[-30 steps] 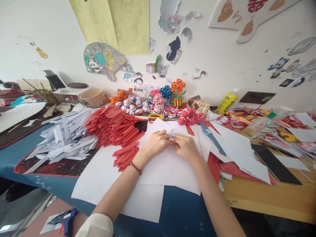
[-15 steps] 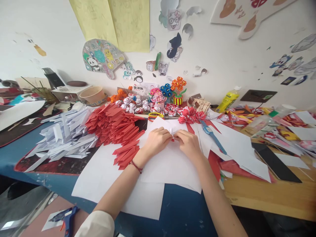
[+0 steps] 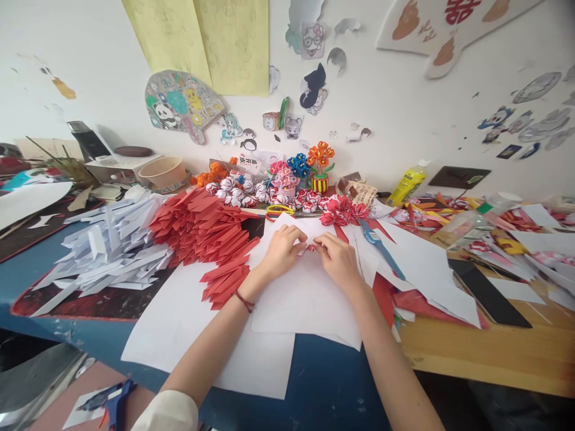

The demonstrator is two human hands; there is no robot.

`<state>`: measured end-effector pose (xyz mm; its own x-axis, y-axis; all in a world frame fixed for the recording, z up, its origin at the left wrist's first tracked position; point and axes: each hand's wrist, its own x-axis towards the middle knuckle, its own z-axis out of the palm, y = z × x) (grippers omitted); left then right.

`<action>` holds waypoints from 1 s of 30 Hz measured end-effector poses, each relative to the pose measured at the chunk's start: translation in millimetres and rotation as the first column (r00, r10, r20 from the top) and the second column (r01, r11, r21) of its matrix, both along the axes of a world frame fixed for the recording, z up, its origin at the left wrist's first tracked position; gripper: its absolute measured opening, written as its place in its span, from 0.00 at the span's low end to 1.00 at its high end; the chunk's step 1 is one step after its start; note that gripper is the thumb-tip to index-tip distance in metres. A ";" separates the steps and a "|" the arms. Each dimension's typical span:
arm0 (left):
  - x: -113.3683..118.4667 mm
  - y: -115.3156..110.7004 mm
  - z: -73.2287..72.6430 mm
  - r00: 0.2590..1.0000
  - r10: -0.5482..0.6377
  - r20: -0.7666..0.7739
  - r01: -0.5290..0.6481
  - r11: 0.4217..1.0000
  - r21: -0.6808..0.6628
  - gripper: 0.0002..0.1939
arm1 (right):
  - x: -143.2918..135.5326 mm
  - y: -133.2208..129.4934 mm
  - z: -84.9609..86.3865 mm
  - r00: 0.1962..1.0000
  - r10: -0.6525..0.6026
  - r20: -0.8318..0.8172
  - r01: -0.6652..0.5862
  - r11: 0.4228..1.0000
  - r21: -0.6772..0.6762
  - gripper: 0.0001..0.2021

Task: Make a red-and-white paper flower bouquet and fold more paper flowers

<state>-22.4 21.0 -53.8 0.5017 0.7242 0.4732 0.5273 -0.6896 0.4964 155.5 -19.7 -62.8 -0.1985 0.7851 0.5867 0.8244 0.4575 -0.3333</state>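
Observation:
Fingertips of my left hand (image 3: 284, 246) and my right hand (image 3: 336, 256) meet over white paper sheets (image 3: 309, 305), pinching a small red and white paper piece (image 3: 309, 246) between them. Most of that piece is hidden by the fingers. Left of my hands lies a pile of folded red strips (image 3: 202, 233), and beyond it a pile of folded white strips (image 3: 112, 245). Behind my hands are red and white paper balls (image 3: 341, 209) and yellow-handled scissors (image 3: 280, 210).
A blue cutter-like tool (image 3: 381, 246) and a black phone (image 3: 489, 293) lie to the right. A yellow bottle (image 3: 408, 182) and flower pots (image 3: 320, 182) stand near the wall. At the lower left rests a blue glue gun (image 3: 117, 404).
The fingers of my left hand have lifted and curled slightly more around the small piece, and more of its red shows. The whole view has shifted a little.

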 end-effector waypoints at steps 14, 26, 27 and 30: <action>-1.1 -0.2 2.1 0.998 -0.021 0.051 0.022 1.000 -0.010 0.02 | -3.3 -0.5 1.9 0.979 0.109 -0.175 -0.112 0.994 -0.010 0.08; -1.0 0.3 7.0 0.971 -0.052 0.235 0.078 0.992 -0.103 0.06 | -9.2 2.8 7.3 0.932 0.126 -0.339 -0.127 0.992 0.017 0.10; -0.7 -0.8 7.9 0.969 -0.073 0.237 0.107 0.986 -0.132 0.07 | -8.5 3.4 6.7 0.923 0.138 -0.360 -0.143 0.990 0.013 0.11; 2.1 -4.2 8.6 0.959 -0.121 0.255 0.176 0.963 -0.206 0.09 | -6.6 6.1 3.4 0.896 0.190 -0.402 -0.219 0.975 -0.027 0.14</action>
<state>-20.3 16.9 -45.2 0.5048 0.7509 0.4258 0.2747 -0.6074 0.7454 148.9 -13.6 -59.4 -0.1225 0.7939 0.5956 0.5090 0.5654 -0.6490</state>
